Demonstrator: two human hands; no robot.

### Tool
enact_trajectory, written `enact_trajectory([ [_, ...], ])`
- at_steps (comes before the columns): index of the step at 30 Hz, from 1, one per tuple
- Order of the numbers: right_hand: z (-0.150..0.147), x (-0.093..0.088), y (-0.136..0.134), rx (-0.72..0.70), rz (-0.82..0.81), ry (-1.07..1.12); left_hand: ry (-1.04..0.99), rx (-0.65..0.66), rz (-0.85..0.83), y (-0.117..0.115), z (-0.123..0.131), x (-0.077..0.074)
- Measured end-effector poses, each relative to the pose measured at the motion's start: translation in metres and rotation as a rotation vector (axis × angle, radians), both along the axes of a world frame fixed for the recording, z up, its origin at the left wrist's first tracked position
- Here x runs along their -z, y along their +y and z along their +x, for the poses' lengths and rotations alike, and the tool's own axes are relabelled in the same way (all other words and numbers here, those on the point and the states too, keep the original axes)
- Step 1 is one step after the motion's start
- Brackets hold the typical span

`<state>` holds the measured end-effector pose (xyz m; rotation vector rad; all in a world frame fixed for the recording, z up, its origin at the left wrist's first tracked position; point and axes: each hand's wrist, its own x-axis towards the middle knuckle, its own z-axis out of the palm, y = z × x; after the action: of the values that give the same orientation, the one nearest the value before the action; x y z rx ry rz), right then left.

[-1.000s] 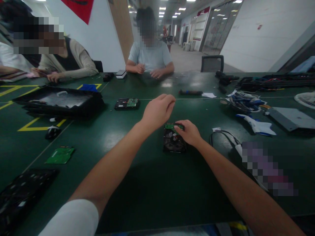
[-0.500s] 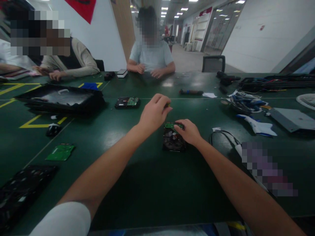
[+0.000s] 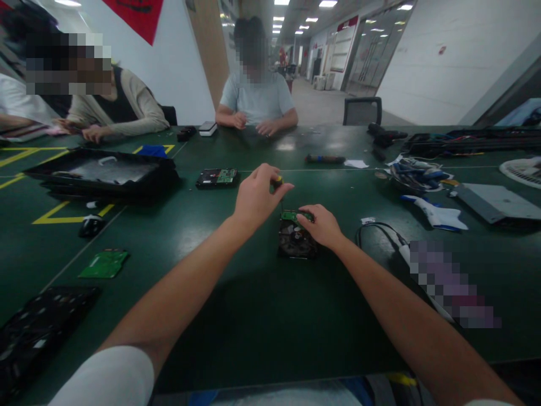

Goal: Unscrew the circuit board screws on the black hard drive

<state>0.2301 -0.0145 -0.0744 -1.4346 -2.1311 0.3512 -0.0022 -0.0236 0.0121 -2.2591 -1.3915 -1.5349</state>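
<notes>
A black hard drive (image 3: pixel 297 242) with a green circuit board (image 3: pixel 291 215) at its far end lies on the dark green table in front of me. My left hand (image 3: pixel 260 194) pinches a small screwdriver (image 3: pixel 278 181) with a yellow and black handle; its thin shaft points down at the board's left corner. My right hand (image 3: pixel 321 224) grips the drive's far right edge, thumb over the board, and hides that corner.
Another drive (image 3: pixel 217 177) sits farther back. At left are black trays (image 3: pixel 105 169), a green board (image 3: pixel 104 264), a mouse (image 3: pixel 91 225) and a large black part (image 3: pixel 46 327). A power strip (image 3: pixel 431 282), gloves (image 3: pixel 435 213) and a metal box (image 3: pixel 499 203) lie right. Two people sit across.
My left hand has turned slightly and shifted a little left, so the screwdriver's handle and shaft show more clearly. My right hand stays on the drive. The view has shifted slightly.
</notes>
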Motion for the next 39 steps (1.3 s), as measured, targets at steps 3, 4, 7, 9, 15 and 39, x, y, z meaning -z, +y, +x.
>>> enact_trajectory([
  [3, 0.0, -0.001, 0.0, 0.005, -0.002, 0.002, -0.041, 0.063, -0.031, 0.0, 0.002, -0.001],
  [4, 0.0, -0.001, -0.001, 0.007, -0.002, 0.001, -0.054, 0.09, -0.041, 0.0, 0.002, -0.001],
  [7, -0.001, 0.0, 0.0, 0.006, 0.001, -0.005, -0.061, 0.149, -0.043, -0.002, 0.003, -0.005],
  [9, 0.0, 0.0, 0.0, 0.002, 0.001, -0.009, -0.024, 0.151, -0.028, -0.003, 0.002, -0.008],
  [15, 0.0, 0.001, 0.001, -0.015, 0.017, 0.01, 0.132, 0.078, -0.044, -0.009, 0.001, -0.015],
  [39, 0.0, 0.0, 0.0, -0.005, 0.007, -0.004, 0.158, -0.032, -0.04, -0.001, 0.0, 0.001],
])
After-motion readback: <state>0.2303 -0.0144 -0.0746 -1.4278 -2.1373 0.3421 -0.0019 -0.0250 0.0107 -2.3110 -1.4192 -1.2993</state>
